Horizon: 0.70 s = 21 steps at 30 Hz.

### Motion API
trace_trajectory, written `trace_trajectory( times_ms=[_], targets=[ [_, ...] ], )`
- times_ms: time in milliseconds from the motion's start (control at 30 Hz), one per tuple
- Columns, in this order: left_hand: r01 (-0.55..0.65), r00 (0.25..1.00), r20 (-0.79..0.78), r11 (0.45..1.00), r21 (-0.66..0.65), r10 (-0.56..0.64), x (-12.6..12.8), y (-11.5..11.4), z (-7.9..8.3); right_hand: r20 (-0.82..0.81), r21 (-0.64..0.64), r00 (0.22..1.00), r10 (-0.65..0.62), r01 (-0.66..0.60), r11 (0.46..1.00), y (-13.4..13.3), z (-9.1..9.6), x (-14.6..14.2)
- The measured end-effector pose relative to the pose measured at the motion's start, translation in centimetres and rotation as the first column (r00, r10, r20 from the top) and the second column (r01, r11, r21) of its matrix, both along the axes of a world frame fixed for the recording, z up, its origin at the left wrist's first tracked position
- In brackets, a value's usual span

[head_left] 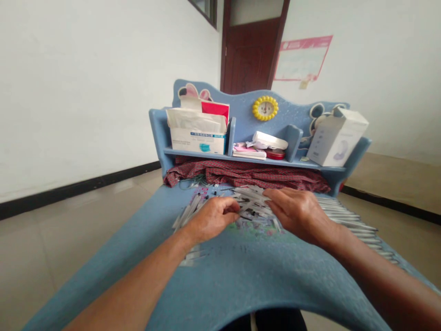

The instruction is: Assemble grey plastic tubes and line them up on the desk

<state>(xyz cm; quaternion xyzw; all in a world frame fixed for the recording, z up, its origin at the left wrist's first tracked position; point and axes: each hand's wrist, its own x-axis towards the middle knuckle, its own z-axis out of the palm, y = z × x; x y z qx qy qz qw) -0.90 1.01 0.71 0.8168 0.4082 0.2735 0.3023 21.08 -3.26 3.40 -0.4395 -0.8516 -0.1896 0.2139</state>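
My left hand (214,217) is at the left edge of a loose pile of translucent white pen tubes (253,195). Its thumb and fingers curl together at the tips, and whatever they pinch is too small to make out. Stretched out over the right side of the pile, the fingers of my right hand (299,212) touch the tubes from above. Small black pieces (254,213) lie scattered among the tubes between both hands. Beside my left wrist more tubes (189,212) lie in a bunch, partly hidden by the hand.
A row of slim grey-white pens (354,223) lines the right side of the blue desk (241,276). Behind the pile lies a folded red checked cloth (248,172). The shelf above holds a mask box (196,138), papers (250,151) and a white carton (339,138).
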Motion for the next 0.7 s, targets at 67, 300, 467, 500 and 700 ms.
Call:
trace_trajectory(
  times_ms=[67,300,467,500,700],
  targets=[
    [0.005,1.0,-0.001,1.0,-0.023,-0.005,0.1,0.0,-0.1,-0.075,-0.038,0.996,-0.052,0.049,0.998,0.4,-0.2,0.9],
    [0.053,0.999,0.009,0.996,-0.072,-0.052,0.4,-0.1,-0.6,-0.244,-0.302,0.959,-0.145,0.067,0.951,0.3,-1.3,1.0],
    [0.047,0.998,0.034,0.992,-0.119,-0.044,0.3,-0.1,-0.5,-0.094,-0.41,0.969,-0.227,0.17,0.896,0.9,-2.3,1.3],
    [0.048,0.998,0.042,0.991,-0.124,-0.043,0.3,-0.1,-0.5,-0.065,-0.429,0.969,-0.239,0.189,0.883,1.0,-2.5,1.6],
    [0.007,0.996,0.089,0.994,-0.113,0.003,0.0,0.4,-0.9,0.111,-0.478,0.962,-0.25,0.273,0.835,1.9,-3.6,2.0]
  ],
)
